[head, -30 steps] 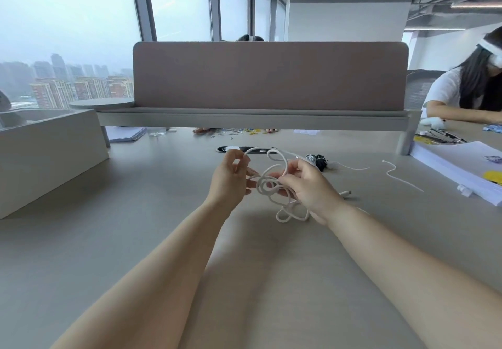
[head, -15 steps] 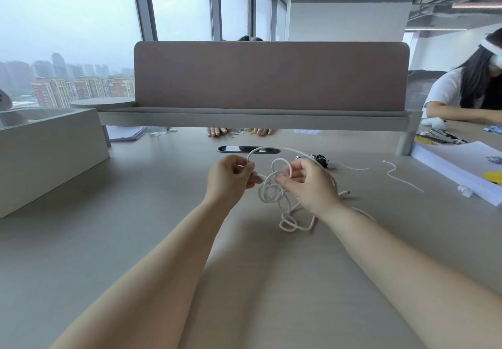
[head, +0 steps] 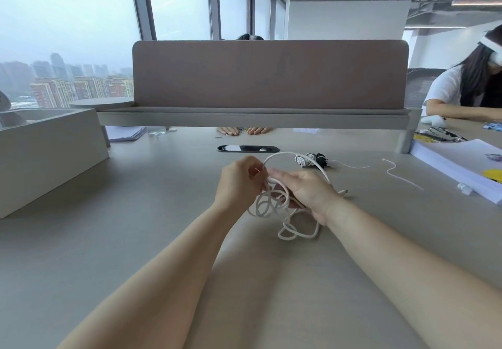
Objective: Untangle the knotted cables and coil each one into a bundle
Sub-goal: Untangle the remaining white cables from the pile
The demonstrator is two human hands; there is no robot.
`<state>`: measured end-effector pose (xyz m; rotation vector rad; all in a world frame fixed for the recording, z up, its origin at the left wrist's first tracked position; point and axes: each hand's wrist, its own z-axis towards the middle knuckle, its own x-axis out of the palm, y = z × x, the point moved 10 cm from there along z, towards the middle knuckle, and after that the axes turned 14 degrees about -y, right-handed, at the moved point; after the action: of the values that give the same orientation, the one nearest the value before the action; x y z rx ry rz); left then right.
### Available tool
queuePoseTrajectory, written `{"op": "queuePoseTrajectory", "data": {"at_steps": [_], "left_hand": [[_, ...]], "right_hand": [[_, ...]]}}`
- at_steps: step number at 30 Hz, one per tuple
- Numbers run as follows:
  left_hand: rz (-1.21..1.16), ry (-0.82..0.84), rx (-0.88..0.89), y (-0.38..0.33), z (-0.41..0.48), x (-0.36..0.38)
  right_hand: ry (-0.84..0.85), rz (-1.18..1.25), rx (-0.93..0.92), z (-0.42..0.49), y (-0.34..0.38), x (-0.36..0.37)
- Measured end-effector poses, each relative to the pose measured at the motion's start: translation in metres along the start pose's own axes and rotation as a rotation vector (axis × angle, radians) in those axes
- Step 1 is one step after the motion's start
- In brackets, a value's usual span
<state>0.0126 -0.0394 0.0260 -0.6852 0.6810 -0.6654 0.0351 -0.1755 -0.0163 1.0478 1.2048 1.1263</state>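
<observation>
A tangled white cable (head: 267, 204) hangs in several loops between my hands, above the grey desk (head: 135, 240). My left hand (head: 239, 183) pinches a strand at the top of the tangle. My right hand (head: 307, 191) grips the cable just beside it, fingers pointing left. One strand arches up and over the right hand, and lower loops rest on the desk below the right wrist. A coiled black-and-white cable bundle (head: 312, 159) lies behind my hands.
A thin white cord (head: 402, 175) lies loose at the right. A white paper stack (head: 461, 169) sits at the far right. The brown desk divider (head: 269, 74) stands at the back, a grey box (head: 46, 153) at the left. A person sits at the right.
My hands have come closer together and the right hand has shifted left across the tangle. The cable loops have dropped lower and spread out below my hands.
</observation>
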Motion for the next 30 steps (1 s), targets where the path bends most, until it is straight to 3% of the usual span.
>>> {"op": "queuePoseTrajectory", "data": {"at_steps": [5,11,16,23,27,30], "left_hand": [[0.010,0.006,0.004,0.002,0.000,0.003],[-0.043,-0.034,-0.043,0.008,0.001,-0.001],[0.161,-0.086,0.055,0.001,0.004,-0.004],[0.094,-0.018,0.057,0.000,0.001,0.005],[0.122,-0.025,0.010,0.012,0.002,0.002],[0.081,-0.063,-0.106,0.032,0.007,-0.008]], "right_hand": [[0.106,-0.108,-0.034,-0.002,-0.001,0.011],[0.076,-0.030,-0.011,0.001,-0.004,0.008],[0.080,-0.065,-0.061,-0.001,0.002,0.009],[0.099,-0.169,-0.153,-0.008,0.015,0.008],[-0.028,-0.370,-0.235,-0.008,0.019,-0.001],[-0.172,-0.325,-0.392,-0.007,0.036,-0.010]]}}
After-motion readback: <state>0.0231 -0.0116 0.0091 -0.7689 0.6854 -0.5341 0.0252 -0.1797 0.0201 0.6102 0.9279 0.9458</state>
